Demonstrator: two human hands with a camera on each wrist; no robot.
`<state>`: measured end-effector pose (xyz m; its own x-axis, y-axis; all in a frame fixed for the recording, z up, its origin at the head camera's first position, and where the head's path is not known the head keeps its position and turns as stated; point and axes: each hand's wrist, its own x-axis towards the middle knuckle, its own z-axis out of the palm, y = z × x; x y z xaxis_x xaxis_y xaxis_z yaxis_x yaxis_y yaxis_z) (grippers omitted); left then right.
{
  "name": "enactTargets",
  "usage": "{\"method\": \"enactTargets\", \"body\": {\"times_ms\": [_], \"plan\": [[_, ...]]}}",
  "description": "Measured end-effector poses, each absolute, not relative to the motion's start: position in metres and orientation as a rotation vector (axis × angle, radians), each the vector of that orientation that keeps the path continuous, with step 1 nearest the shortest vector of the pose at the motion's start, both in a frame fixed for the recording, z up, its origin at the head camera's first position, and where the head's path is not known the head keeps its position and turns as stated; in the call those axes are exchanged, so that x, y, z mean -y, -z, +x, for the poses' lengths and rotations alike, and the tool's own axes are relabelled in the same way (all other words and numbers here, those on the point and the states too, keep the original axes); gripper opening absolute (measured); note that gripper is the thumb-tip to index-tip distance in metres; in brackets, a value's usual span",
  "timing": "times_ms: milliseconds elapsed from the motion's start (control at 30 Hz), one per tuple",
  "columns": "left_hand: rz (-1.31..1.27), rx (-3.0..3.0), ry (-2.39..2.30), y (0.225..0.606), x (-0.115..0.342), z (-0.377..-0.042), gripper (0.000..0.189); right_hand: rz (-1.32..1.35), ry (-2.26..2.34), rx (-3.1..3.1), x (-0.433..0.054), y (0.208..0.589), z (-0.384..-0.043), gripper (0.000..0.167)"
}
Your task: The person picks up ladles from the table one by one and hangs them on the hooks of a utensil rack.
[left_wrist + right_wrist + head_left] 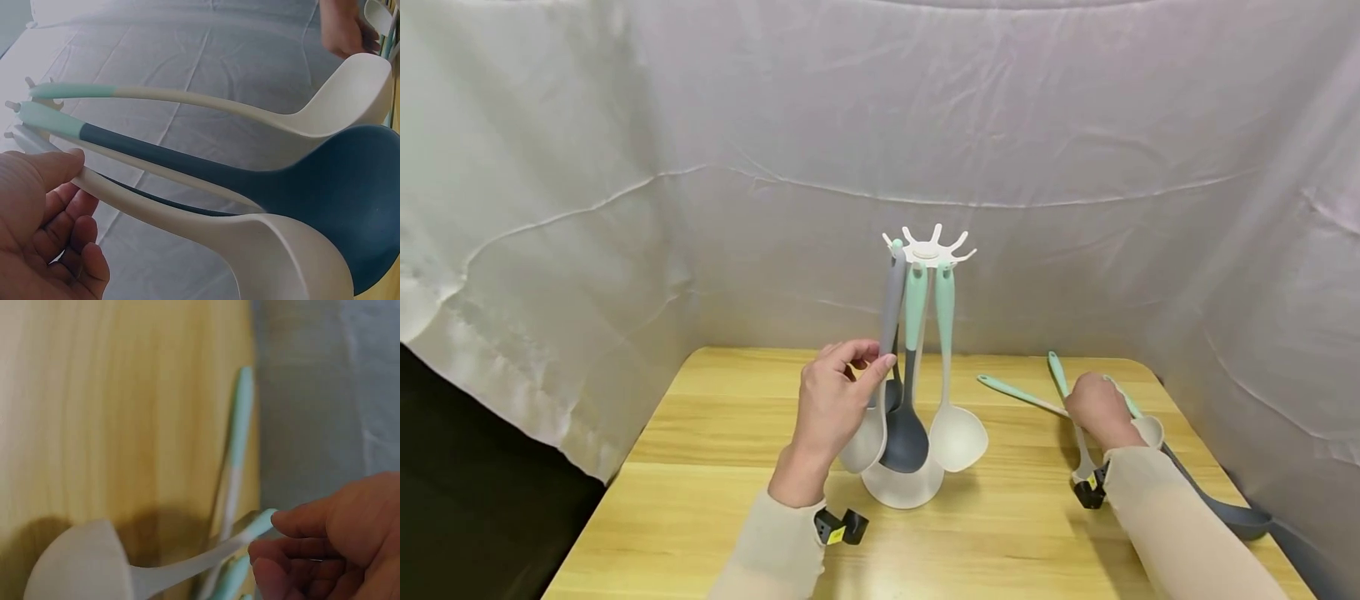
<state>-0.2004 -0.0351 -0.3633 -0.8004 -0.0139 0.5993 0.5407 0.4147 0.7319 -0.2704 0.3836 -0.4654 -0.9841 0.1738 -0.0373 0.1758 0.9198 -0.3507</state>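
Note:
In the head view, my left hand [835,400] pinches a white ladle [863,446] with a grey handle, hanging at the left of a white utensil rack [910,493]. The left wrist view has my thumb and fingers on that ladle's shaft, just below the grey part. Beside it hang a dark blue ladle [350,194] and a white ladle [350,94], both with mint handles. Over at the right of the table, my right hand [1101,408] is low among loose utensils. Its thumb and fingers pinch the mint handle of another white ladle [81,565].
Near my right hand lie a mint-handled utensil [1011,389], a second mint handle [1057,371], a small white bowl-shaped utensil [1150,430] and a dark ladle [1243,520]. Grey cloth [1000,125] walls the wooden table [715,492] at the back and sides.

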Motion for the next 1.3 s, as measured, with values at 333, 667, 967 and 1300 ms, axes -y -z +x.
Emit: {"method": "enactTargets", "body": {"times_ms": [333,667,967,1300], "plan": [[-0.432,2.161,1.388,0.363,0.034,-0.200,0.018,0.328,0.459,-3.026,-0.387,0.485,-0.286,0.013],[-0.428,2.153,1.377,0.363,0.033,-0.203,0.018,0.327,0.584,-3.070,-0.393,0.495,-0.284,0.024],[-0.430,2.159,1.380,0.364,0.034,-0.200,0.017,0.215,0.868,-3.047,-0.367,0.467,-0.269,0.030],[-0.428,2.159,1.369,0.363,0.034,-0.199,0.017,0.054,1.418,-3.033,-0.308,0.409,-0.231,0.037]]}}
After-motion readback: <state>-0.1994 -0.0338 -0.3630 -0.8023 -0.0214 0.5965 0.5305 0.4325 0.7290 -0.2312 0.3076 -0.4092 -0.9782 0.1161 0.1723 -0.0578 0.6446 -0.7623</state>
